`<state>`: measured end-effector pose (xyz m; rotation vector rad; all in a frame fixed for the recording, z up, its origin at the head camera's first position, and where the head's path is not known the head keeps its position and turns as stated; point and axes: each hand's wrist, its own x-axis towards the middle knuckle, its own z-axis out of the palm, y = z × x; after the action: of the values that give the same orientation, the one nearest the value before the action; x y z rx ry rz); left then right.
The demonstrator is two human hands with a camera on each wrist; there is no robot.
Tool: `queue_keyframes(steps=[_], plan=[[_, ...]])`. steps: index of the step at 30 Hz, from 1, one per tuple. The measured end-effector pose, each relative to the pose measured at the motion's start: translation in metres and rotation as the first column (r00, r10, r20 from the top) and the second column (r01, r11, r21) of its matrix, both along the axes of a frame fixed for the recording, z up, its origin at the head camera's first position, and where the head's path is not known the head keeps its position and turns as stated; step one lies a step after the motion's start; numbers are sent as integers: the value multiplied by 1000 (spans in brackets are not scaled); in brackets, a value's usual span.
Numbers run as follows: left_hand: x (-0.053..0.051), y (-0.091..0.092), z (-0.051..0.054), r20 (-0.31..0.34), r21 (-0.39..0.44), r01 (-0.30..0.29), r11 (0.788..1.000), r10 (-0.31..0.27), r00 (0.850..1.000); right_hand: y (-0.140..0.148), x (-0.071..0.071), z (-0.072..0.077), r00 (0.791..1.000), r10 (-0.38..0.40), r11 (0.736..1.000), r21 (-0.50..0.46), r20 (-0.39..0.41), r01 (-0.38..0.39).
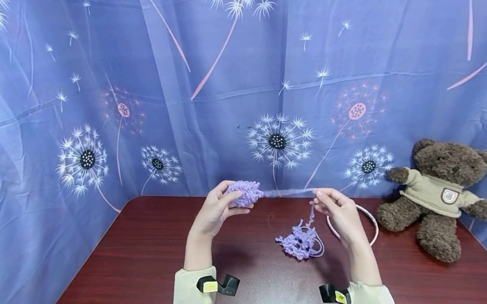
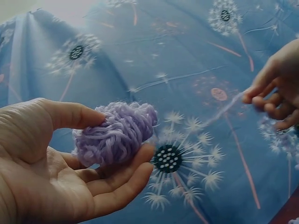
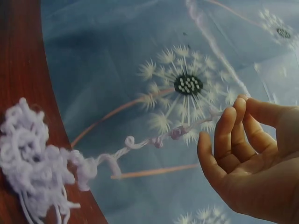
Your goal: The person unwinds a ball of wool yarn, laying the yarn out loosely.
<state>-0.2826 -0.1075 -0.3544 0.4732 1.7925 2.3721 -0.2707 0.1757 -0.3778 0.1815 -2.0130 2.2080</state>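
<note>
One yarn ball [image 1: 244,194] was gripped by the left hand [image 1: 212,212], its strand [image 1: 290,192] pinched by the right hand [image 1: 339,218]; hard pulling risked knotting the tangle [image 1: 293,245] right of the ball.

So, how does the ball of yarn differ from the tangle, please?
The ball is compact, its loops packed closely together; the tangle is loose and irregular, with curls and open loops sticking out.
The ball sits in the left grip, between thumb and fingers; the tangle is below the right grip, with a curly strand running up to it.
Both are of pale purple yarn.
</note>
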Motion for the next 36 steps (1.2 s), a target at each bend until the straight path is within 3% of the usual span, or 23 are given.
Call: queue_keyframes(steps=[5,16,29,36], plan=[[0,-11,1,26,32,-63,997,62,998,15,-2,-3,999,-45,997,-60,2,45],[-3,-27,-1,10,51,-167,985,166,986,38,-2,-8,994,-103,992,-67,36,106],[-2,-33,-1,43,91,-225,970,222,974,56,-1,-14,995,-102,965,-242,-14,96],[-1,-39,-1,43,106,-232,967,229,973,57,0,-17,995,-100,962,-258,-14,93]])
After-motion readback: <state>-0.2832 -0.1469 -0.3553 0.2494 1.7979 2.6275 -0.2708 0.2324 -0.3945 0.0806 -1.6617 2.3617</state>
